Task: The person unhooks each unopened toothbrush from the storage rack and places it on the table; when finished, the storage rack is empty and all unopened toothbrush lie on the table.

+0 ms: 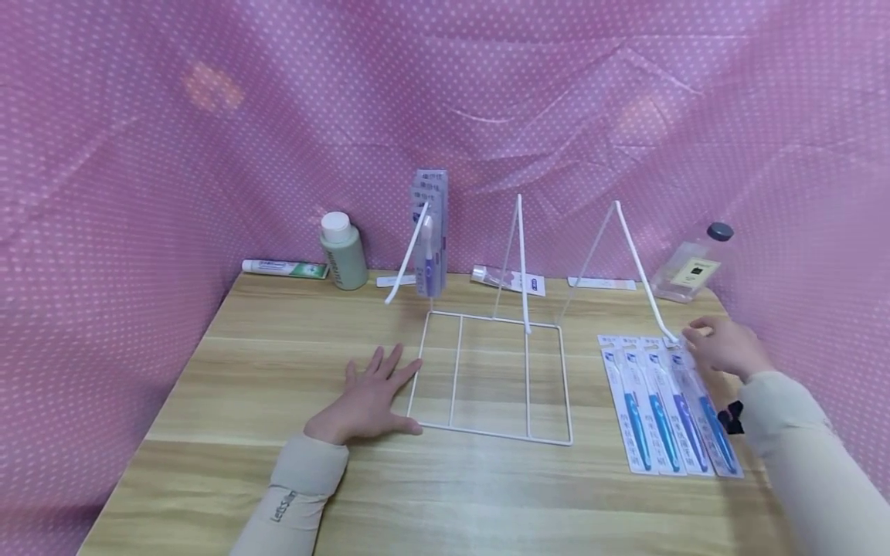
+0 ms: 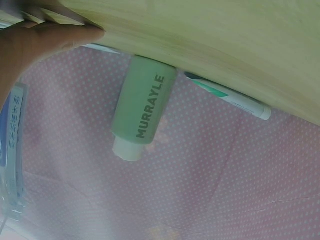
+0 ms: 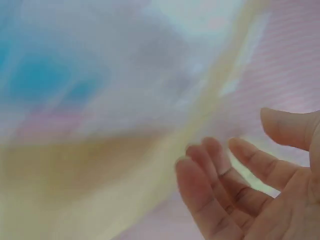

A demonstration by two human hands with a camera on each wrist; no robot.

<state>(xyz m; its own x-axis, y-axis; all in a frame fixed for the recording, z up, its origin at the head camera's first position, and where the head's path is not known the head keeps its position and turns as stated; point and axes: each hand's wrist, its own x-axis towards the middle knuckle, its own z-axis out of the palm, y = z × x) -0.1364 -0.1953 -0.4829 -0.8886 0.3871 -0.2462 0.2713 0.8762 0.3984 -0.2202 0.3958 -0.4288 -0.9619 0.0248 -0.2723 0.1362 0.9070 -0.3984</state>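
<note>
My left hand [image 1: 368, 398] lies spread on the table, its fingers at the left edge of a white wire display rack [image 1: 455, 371]. Three prongs rise from this rack, and several packaged toothbrushes [image 1: 429, 262] hang on the left one. On the right side, more toothbrush packs [image 1: 643, 417] lie flat in a row, with blue and purple handles showing. My right hand [image 1: 726, 345] is just over the upper end of the rightmost toothbrush pack [image 1: 712, 421]. In the right wrist view its fingers [image 3: 197, 187] are loosely bent, thumb apart, with nothing between them.
Along the back stand a green bottle [image 1: 345, 255] with a white cap and a clear bottle [image 1: 691, 266] with a dark cap. Toothpaste tubes lie there too, one at the left [image 1: 285, 269] and one behind the rack [image 1: 507, 279]. Pink dotted cloth [image 1: 556, 116] encloses the table.
</note>
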